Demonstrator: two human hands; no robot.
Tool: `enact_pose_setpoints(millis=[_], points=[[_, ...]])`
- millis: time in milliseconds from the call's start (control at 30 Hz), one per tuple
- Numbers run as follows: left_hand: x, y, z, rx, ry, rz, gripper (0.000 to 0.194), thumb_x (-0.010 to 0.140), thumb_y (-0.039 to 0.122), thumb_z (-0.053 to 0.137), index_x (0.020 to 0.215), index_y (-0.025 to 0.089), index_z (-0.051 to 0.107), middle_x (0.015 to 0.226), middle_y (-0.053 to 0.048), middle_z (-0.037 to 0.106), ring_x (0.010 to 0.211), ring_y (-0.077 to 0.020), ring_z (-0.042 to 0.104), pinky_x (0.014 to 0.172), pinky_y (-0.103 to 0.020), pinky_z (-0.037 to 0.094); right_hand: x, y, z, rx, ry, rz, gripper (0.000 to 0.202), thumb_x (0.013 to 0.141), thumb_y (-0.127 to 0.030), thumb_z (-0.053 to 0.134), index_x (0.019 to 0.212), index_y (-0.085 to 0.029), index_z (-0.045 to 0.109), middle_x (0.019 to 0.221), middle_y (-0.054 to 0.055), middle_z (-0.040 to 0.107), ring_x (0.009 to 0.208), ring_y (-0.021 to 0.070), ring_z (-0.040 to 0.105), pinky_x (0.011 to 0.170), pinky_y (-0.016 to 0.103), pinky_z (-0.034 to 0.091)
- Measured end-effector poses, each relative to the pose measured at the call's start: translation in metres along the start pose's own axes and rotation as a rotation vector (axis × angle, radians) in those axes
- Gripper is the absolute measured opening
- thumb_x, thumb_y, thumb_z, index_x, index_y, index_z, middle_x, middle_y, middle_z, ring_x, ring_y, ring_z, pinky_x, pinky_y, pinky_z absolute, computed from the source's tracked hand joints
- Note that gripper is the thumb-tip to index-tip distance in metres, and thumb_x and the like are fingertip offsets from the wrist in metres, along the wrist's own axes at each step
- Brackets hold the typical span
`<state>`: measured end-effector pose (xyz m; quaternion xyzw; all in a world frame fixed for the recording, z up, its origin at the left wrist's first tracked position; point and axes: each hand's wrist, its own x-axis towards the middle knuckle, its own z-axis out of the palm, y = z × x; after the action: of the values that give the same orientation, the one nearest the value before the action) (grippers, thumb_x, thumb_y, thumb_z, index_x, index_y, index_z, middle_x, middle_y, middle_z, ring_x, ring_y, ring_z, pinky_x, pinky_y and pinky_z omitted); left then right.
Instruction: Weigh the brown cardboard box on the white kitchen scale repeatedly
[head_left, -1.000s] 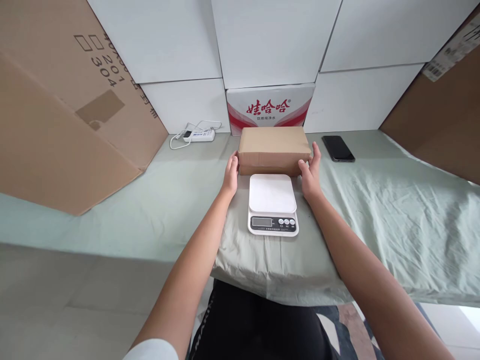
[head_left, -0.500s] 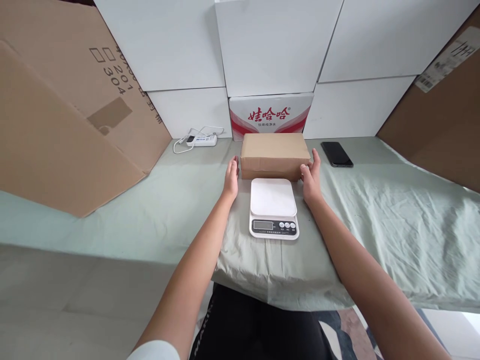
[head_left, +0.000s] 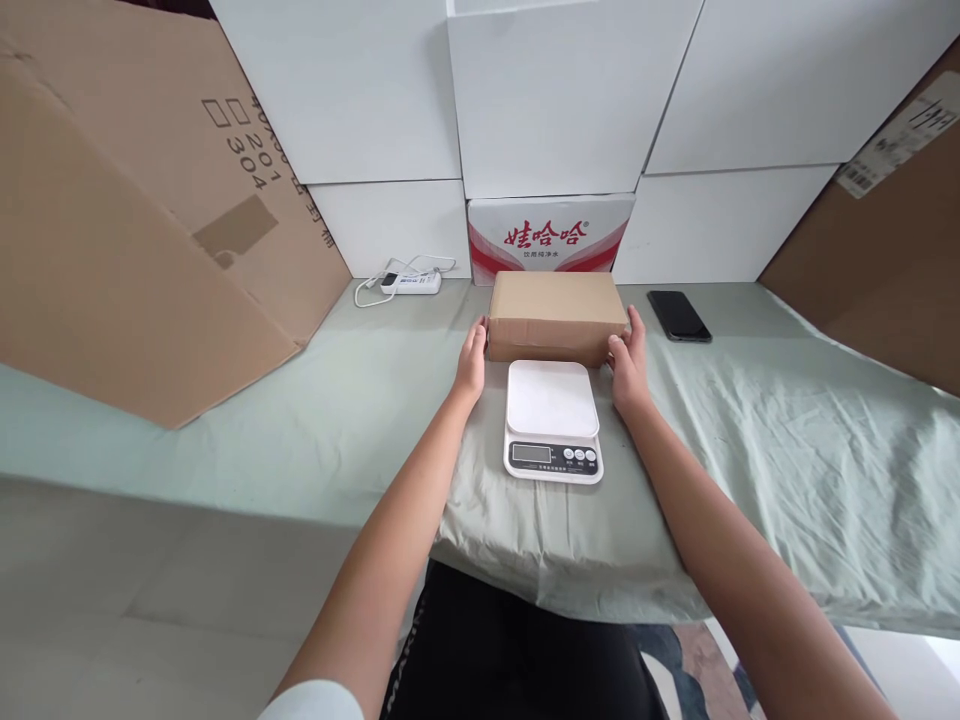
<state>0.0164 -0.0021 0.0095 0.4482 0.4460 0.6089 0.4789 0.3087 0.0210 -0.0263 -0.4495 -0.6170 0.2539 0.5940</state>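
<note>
A brown cardboard box point(head_left: 556, 340) lies closed on the cloth-covered table, with its long side facing me. My left hand point(head_left: 472, 362) presses against its left end, the fingers partly hidden behind the edge. Against the right end, my right hand point(head_left: 628, 362) grips with the thumb at the front corner and the fingers along the side. Directly in front of the box, between my forearms, stands a white kitchen scale point(head_left: 553, 400). Its platform is bare and its display looks blank.
A black phone point(head_left: 679, 316) lies to the right of the box. At the back left is a white power strip point(head_left: 411, 284) with a cable. A white carton with red lettering point(head_left: 549, 236) stands behind the box. Large cardboard sheets point(head_left: 150, 220) flank the left side.
My left hand has closed the small gap to the box and now touches its left end. The whole view has shifted slightly; the scale stays in place.
</note>
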Motion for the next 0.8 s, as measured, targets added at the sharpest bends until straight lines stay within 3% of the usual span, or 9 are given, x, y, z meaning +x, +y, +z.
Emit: enact_pose_setpoints(millis=[100, 200, 300, 400, 600, 800], points=[[-0.001, 0.000, 0.000, 0.020, -0.011, -0.003, 0.078, 0.108, 0.069, 0.044, 0.170, 0.022, 0.046, 0.182, -0.010, 0.047, 0.172, -0.0260, 0.042, 0.142, -0.040, 0.035, -0.001, -0.001, 0.001, 0.035, 0.029, 0.119, 0.078, 0.101, -0.062, 0.054, 0.174, -0.049, 0.030, 0.167, 0.005, 0.058, 0.152, 0.0300, 0.059, 0.128, 0.069, 0.051], [-0.001, -0.002, -0.001, 0.041, -0.014, 0.004, 0.082, 0.104, 0.077, 0.046, 0.165, 0.023, 0.053, 0.178, -0.011, 0.053, 0.170, -0.0294, 0.047, 0.140, -0.043, 0.039, -0.001, -0.009, 0.002, 0.066, -0.010, 0.103, 0.085, 0.098, -0.063, 0.058, 0.176, -0.045, 0.028, 0.178, 0.005, 0.048, 0.166, 0.0333, 0.046, 0.138, 0.072, 0.037], [-0.002, -0.003, -0.002, 0.061, -0.023, 0.026, 0.081, 0.101, 0.082, 0.049, 0.158, 0.026, 0.062, 0.173, -0.010, 0.060, 0.167, -0.0322, 0.051, 0.139, -0.046, 0.040, 0.000, -0.020, 0.004, 0.103, -0.055, 0.101, 0.094, 0.094, -0.064, 0.064, 0.176, -0.037, 0.028, 0.185, 0.006, 0.039, 0.174, 0.0337, 0.034, 0.145, 0.066, 0.025], [-0.003, -0.001, -0.001, 0.063, -0.053, 0.048, 0.081, 0.099, 0.085, 0.050, 0.154, 0.027, 0.066, 0.170, -0.009, 0.063, 0.166, -0.0334, 0.051, 0.139, -0.047, 0.042, 0.000, -0.026, 0.006, 0.140, -0.066, 0.098, 0.101, 0.090, -0.064, 0.069, 0.177, -0.034, 0.025, 0.187, 0.008, 0.035, 0.176, 0.0319, 0.032, 0.147, 0.061, 0.022], [-0.014, 0.012, 0.001, 0.080, -0.055, 0.199, 0.093, 0.090, 0.093, 0.057, 0.154, 0.026, 0.066, 0.172, -0.010, 0.061, 0.169, -0.0362, 0.048, 0.141, -0.049, 0.038, -0.009, -0.035, 0.006, 0.168, -0.039, 0.049, 0.107, 0.092, -0.063, 0.067, 0.179, -0.036, 0.012, 0.191, 0.006, 0.027, 0.177, 0.0303, 0.030, 0.146, 0.062, 0.023], [-0.052, 0.033, 0.001, 0.048, -0.081, 0.349, 0.093, 0.093, 0.090, 0.058, 0.160, 0.026, 0.061, 0.171, -0.012, 0.062, 0.166, -0.0373, 0.051, 0.138, -0.050, 0.044, -0.026, -0.066, -0.004, 0.070, 0.023, -0.151, 0.107, 0.094, -0.074, 0.065, 0.180, -0.041, 0.011, 0.192, 0.003, 0.019, 0.180, 0.0321, 0.020, 0.147, 0.064, 0.020]])
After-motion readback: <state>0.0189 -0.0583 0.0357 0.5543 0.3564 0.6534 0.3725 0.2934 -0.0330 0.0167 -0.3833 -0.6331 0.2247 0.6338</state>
